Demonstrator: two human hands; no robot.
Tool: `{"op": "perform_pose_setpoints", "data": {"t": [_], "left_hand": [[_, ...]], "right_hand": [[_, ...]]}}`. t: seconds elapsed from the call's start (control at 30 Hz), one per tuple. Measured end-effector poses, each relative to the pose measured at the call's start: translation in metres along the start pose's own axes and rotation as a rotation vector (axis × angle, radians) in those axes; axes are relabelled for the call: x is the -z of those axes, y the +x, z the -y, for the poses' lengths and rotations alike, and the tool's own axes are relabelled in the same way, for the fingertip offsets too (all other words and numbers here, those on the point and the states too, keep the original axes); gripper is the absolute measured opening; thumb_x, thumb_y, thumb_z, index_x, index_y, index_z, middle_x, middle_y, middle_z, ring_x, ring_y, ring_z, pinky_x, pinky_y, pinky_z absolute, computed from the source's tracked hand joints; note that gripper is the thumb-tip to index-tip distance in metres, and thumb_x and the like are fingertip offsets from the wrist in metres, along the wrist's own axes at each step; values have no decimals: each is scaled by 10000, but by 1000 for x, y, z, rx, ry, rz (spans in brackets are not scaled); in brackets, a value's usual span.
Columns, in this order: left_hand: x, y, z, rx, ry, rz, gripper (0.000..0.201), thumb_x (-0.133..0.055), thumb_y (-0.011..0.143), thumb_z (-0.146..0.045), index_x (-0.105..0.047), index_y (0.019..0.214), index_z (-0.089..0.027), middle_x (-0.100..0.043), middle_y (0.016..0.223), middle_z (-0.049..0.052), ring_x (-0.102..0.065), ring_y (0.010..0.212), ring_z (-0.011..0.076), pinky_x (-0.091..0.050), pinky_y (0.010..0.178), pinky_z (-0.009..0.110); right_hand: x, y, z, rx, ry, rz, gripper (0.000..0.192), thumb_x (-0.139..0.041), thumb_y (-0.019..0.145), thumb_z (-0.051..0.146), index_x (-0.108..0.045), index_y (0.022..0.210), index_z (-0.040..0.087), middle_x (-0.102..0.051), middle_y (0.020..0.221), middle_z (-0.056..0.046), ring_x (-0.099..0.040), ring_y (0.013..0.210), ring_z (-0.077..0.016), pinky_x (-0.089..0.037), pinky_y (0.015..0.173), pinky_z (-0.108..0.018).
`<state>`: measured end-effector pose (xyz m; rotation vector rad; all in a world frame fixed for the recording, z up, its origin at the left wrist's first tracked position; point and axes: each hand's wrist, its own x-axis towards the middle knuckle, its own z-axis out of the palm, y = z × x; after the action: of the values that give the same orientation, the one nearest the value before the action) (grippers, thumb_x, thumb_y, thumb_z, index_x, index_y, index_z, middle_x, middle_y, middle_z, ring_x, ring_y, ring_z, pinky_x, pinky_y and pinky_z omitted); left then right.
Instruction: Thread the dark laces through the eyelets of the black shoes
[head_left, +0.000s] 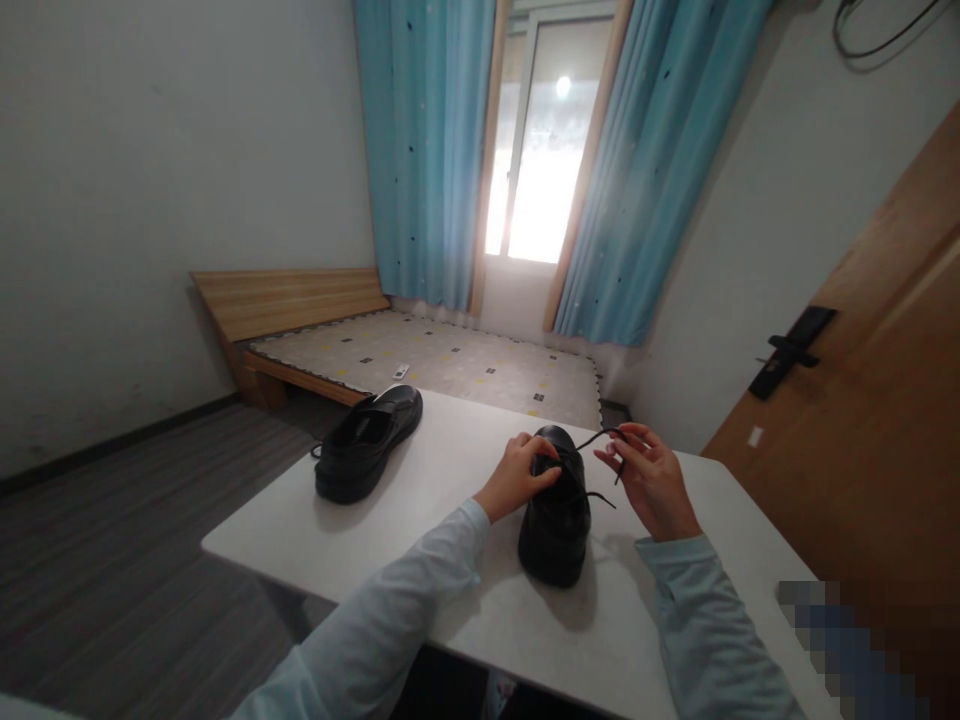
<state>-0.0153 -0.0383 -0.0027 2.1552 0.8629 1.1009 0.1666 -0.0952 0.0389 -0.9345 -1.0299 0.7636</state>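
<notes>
A black lace-up shoe (555,535) stands on the white table with its heel towards me. My left hand (519,474) reaches over its opening, thumb and fingers closed on the upper near the laces; the exact spot under the fingertips is hidden. To the right of the shoe, my right hand (651,478) pinches a black shoelace (596,437), which runs up from the shoe to the fingers. Another lace end sticks out from the shoe's right side, loose. The matching black shoe (364,450) rests farther left, untouched, toe pointing away.
Both shoes are on a white table (442,480). Beyond its far edge is a low wooden bed (300,295) with a patterned mattress (465,365) and a small white object (401,371) on it. A wooden door (862,400) stands at the right, near the table's edge.
</notes>
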Motion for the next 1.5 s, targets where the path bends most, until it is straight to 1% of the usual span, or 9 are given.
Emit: {"op": "perform_pose_setpoints", "data": {"t": [0.13, 0.3, 0.4, 0.5, 0.63, 0.8, 0.93, 1.33, 1.5], "left_hand": [[0, 0, 0, 2, -4, 2, 201, -627, 733, -268, -609, 924, -206, -532, 967, 53, -497, 984, 207, -449, 876, 357], [0, 0, 0, -1, 1, 2, 198, -631, 730, -267, -607, 915, -201, -535, 967, 53, -501, 984, 205, -454, 866, 349], [0, -1, 1, -5, 2, 0, 199, -629, 733, -270, -608, 918, -199, -535, 963, 53, -504, 981, 204, -454, 864, 350], [0, -1, 2, -6, -1, -3, 198, -632, 732, -272, -609, 915, -202, -536, 961, 51, -506, 982, 204, -453, 868, 352], [1, 0, 0, -12, -6, -10, 201, -640, 727, -273, -609, 914, -205, -539, 963, 49, -509, 987, 206, -452, 872, 354], [0, 1, -1, -15, -10, -14, 212, -646, 734, -311, -606, 913, -205, -545, 958, 49, -517, 978, 205, -452, 867, 355], [0, 2, -1, -18, -13, -28, 167, -598, 781, -325, -605, 894, -202, -554, 940, 48, -520, 962, 196, -450, 859, 349], [-6, 3, 5, 28, -37, -54, 118, -595, 782, -290, -599, 813, -176, -547, 896, 37, -541, 909, 175, -471, 823, 334], [-6, 5, 2, -9, -4, -73, 103, -575, 803, -281, -582, 802, -178, -566, 877, 38, -526, 916, 185, -443, 849, 349]], "right_hand": [[5, 3, -6, 11, -89, -71, 270, -732, 622, 316, -591, 832, 221, -581, 821, -12, -581, 765, -162, -533, 710, -361], [9, 5, -15, 97, -334, -116, 259, -704, 655, 328, -594, 844, 189, -602, 854, -41, -560, 762, -166, -492, 731, -356], [6, 3, -17, 131, -434, -110, 241, -679, 679, 343, -585, 831, 182, -608, 883, -61, -557, 775, -176, -487, 716, -349], [2, 0, -17, 144, -489, -71, 231, -661, 699, 361, -580, 824, 184, -608, 892, -70, -561, 777, -179, -491, 699, -340], [-1, -1, -19, 129, -553, 44, 257, -645, 713, 392, -595, 866, 192, -627, 936, -83, -583, 829, -204, -495, 741, -375], [-5, -4, -21, 105, -640, 208, 323, -634, 718, 368, -625, 1008, 225, -633, 1081, -83, -568, 1018, -256, -447, 860, -456], [-9, -6, -20, 135, -673, 286, 306, -618, 730, 349, -660, 1013, 239, -624, 1160, -89, -539, 1107, -272, -430, 893, -462], [-6, -6, -21, 122, -698, 318, 271, -626, 724, 340, -688, 966, 232, -663, 1101, -90, -567, 1078, -261, -433, 897, -451], [-6, -6, -20, 117, -707, 326, 273, -620, 729, 341, -683, 974, 239, -658, 1111, -86, -559, 1089, -262, -433, 895, -453]]}}
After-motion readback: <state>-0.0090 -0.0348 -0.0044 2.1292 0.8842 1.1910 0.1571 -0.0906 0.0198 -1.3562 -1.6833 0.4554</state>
